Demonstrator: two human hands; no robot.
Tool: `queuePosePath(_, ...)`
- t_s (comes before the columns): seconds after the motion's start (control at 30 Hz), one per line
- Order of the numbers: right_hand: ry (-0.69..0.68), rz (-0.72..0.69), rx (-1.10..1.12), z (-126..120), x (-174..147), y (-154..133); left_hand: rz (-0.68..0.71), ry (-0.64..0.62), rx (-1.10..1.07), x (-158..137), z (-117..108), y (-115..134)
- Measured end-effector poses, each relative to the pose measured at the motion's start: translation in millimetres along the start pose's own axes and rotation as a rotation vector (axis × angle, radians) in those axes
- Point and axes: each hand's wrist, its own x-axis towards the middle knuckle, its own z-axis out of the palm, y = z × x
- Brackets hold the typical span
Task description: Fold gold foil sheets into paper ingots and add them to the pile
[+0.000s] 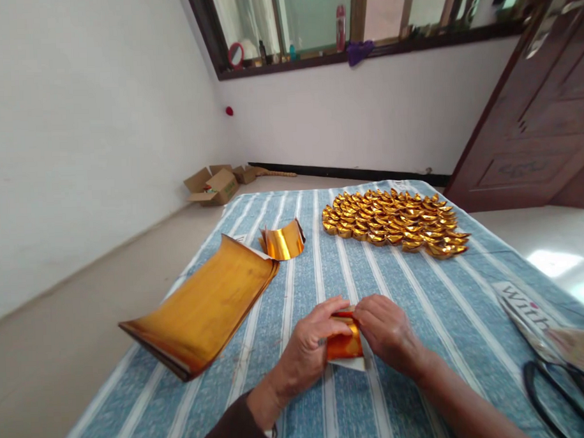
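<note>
Between my two hands is a small piece of shiny gold foil paper [343, 348], partly folded, with a pale edge showing at its lower side. My left hand [319, 333] grips its left side, thumb and fingers bent round it. At its upper right, my right hand [384, 327] pinches the edge; the fingertips are partly hidden. A short curled stack of small gold foil sheets [284, 240] lies beyond my left hand. To the left is a large curved stack of gold paper sheets [208, 298]. Many folded gold paper ingots [392, 222] stand in rows at the far right.
Black-handled scissors [541, 363] lie at the table's right edge beside a beige item [581, 343]. A blue and white striped cloth [259, 373] covers the table. Open cardboard boxes [217, 186] sit on the floor at the back left. A brown door [537, 121] stands at the right.
</note>
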Motion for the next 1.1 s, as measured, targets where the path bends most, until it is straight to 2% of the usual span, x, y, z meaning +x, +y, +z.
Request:
queuePosePath(0.13,-0.076,-0.094,-0.101,-4,-2,-6,0.174,-0.029,0.252,-16,-5,-8)
queuePosePath(0.23,-0.124,-0.123,-0.115,-5,-4,-10,0.179,-0.1,0.347,-25,-7,-10)
queuePosePath(0.43,-0.134,-0.046,-0.009,-2,-6,-14,0.187,-0.136,0.212,-24,-11,-7)
queuePosePath(0.53,-0.204,0.001,0.02,0,-7,-16,0.202,-0.133,0.157,-21,-12,-7)
queuePosePath(0.7,-0.314,0.002,0.089,0,-9,-18,0.201,-0.075,0.177,-24,-10,-11)
queuePosePath(0.9,-0.292,-0.008,0.057,4,-7,-19,0.154,0.073,0.412,-28,-6,-11)
queuePosePath(1.1,-0.2,-0.041,-0.016,13,-2,-22,0.186,0.07,0.342,-26,-7,-8)
